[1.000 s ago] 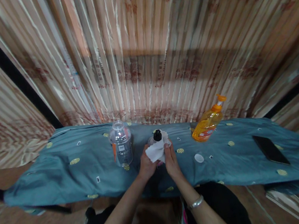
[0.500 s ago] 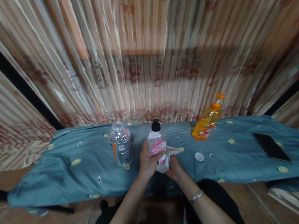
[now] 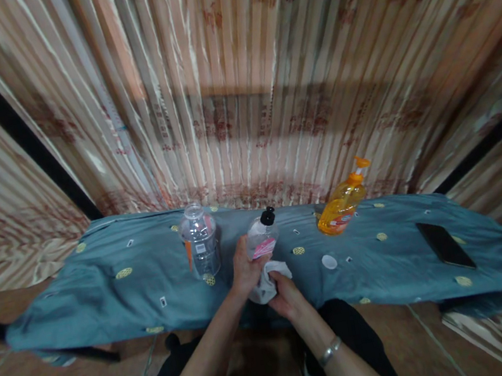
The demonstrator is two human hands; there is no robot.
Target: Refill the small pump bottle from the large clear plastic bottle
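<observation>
A clear pump bottle (image 3: 263, 235) with a black pump top and a pink label is tilted to the right in front of me. My left hand (image 3: 244, 272) is closed round its left side. My right hand (image 3: 284, 291) grips a white cloth (image 3: 267, 285) and presses it against the lower part of the bottle. The cloth hides the bottle's base. To the left stands an uncapped clear plastic bottle (image 3: 201, 244) with an orange mark on its side.
The bench has a teal patterned cover (image 3: 99, 290). On its right are an orange pump bottle (image 3: 341, 206), a round white cap (image 3: 329, 262) and a black phone (image 3: 446, 244). Behind hangs a striped curtain (image 3: 227, 102), with black frame bars (image 3: 13, 119) at the sides.
The pump bottle has gone from upright to tilted right. My right hand and the cloth have shifted from its right side round to its lower front.
</observation>
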